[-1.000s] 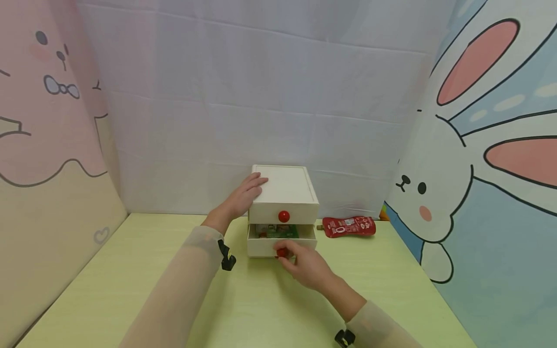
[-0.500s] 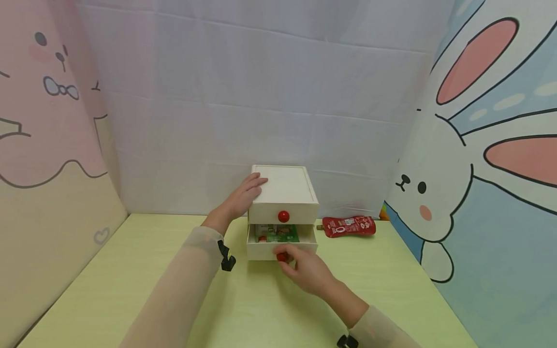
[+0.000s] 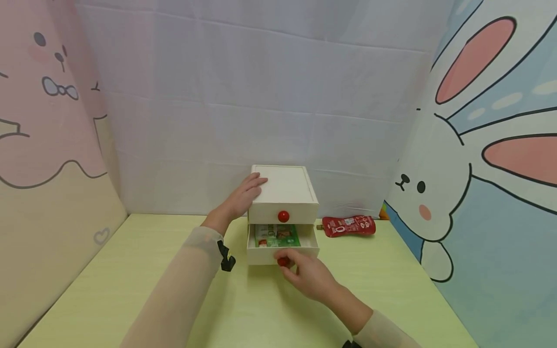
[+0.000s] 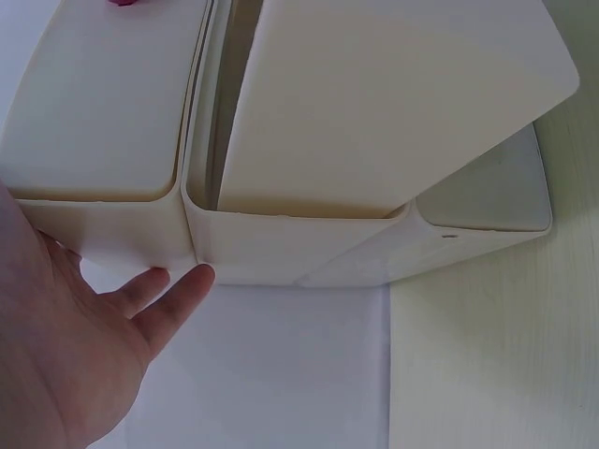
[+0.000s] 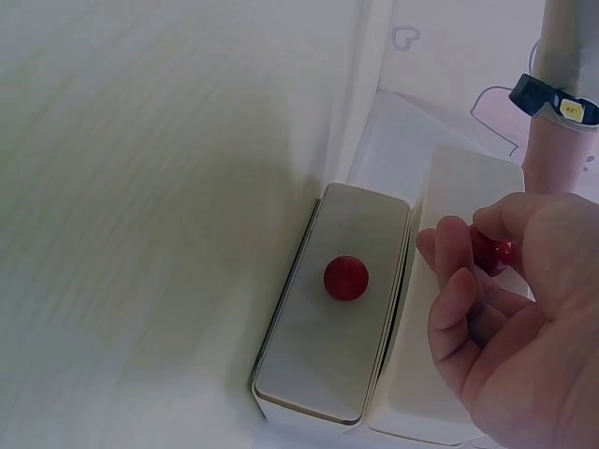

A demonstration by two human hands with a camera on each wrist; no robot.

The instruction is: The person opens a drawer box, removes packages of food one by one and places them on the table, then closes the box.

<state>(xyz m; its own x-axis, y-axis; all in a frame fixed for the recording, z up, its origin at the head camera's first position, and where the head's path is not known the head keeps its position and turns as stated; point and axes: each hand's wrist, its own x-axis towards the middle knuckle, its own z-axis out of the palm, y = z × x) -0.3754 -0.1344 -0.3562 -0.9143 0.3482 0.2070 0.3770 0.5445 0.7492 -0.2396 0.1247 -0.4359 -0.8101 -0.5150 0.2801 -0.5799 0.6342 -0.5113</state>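
A white cabinet (image 3: 287, 186) of stacked drawers stands at the back of the table. My right hand (image 3: 310, 276) pinches the red knob (image 3: 283, 262) of the middle drawer (image 3: 261, 256), which is pulled partway out. Inside lies a flat green printed item (image 3: 277, 236), its far end hidden under the upper drawer; its kind is unclear. My left hand (image 3: 237, 199) rests along the cabinet's top left edge with fingers extended; the left wrist view shows this hand (image 4: 103, 337) against the cabinet's side. In the right wrist view, the bottom drawer (image 5: 323, 355) is closed.
A red pouch (image 3: 349, 226) with a spout lies right of the cabinet. The top drawer's red knob (image 3: 284, 216) sits above the open drawer. White cloth (image 3: 261, 96) hangs behind, and printed panels (image 3: 439, 193) flank the pale green table (image 3: 174, 232).
The middle drawer has slid farther out toward me, with my right hand on its knob. More of the green item shows. My left hand stays in place.
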